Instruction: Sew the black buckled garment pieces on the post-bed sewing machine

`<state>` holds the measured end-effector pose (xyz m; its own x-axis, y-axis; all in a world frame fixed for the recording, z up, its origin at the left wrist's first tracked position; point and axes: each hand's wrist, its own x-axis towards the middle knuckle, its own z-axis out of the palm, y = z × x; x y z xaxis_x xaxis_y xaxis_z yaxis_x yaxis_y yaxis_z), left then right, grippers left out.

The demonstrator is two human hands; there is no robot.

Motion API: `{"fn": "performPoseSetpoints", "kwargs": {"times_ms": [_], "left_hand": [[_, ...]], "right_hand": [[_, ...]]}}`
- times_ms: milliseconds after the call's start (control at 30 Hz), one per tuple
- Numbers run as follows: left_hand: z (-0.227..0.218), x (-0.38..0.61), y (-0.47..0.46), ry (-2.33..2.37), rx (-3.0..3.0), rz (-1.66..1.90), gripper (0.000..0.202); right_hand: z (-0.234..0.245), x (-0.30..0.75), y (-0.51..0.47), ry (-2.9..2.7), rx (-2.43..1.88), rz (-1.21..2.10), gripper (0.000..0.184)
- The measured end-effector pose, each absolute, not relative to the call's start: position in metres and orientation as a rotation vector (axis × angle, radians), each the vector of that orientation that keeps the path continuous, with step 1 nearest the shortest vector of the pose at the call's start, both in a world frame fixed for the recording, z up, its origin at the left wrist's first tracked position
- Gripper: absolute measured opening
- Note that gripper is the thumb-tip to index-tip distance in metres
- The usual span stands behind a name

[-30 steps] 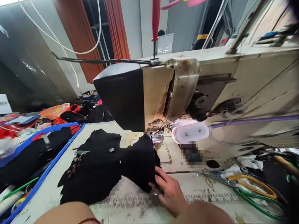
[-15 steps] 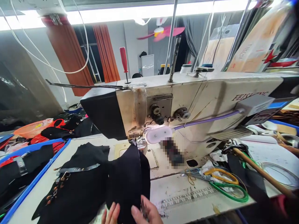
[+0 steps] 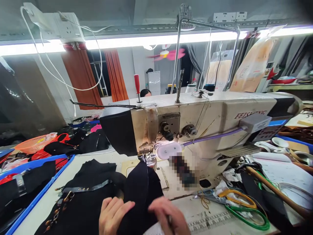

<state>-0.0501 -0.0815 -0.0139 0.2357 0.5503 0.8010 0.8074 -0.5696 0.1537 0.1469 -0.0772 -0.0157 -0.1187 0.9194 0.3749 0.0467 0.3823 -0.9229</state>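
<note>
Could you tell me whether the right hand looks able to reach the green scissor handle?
Probably yes: between the right hand and the green scissor handle lies ruler-marked tabletop, with nothing visibly blocking the way. The hand seems to hold a small dark item, which might hinder grasping.

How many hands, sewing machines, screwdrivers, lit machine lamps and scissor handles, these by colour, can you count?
Hands at the black fabric: 2 (left hand, right hand)
Sewing machine: 1
Red-handled screwdriver: 1
Lit machine lamp: 1
Orange scissor handle: 1
Green scissor handle: 1
Total: 7
</note>
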Motion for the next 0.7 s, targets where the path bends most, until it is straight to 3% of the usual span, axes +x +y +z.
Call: {"fn": "performPoseSetpoints", "kwargs": {"times_ms": [100,300,700], "left_hand": [[0.011,-0.056,-0.071,-1.204,-2.306,-1.093,0.027],[0.035,-0.056,-0.042,-0.815,-2.579,-0.621,0.029],[0.047,-0.051,-0.037,-0.809,-2.649,-0.417,0.027]], "right_hand": [[-0.005,0.178,-0.027,-1.436,-1.048,0.662,0.024],[-0.013,0.163,0.009,-1.453,-1.048,0.839,0.015],[-0.012,0.132,-0.027,-0.957,-1.090,1.240,0.043]]}}
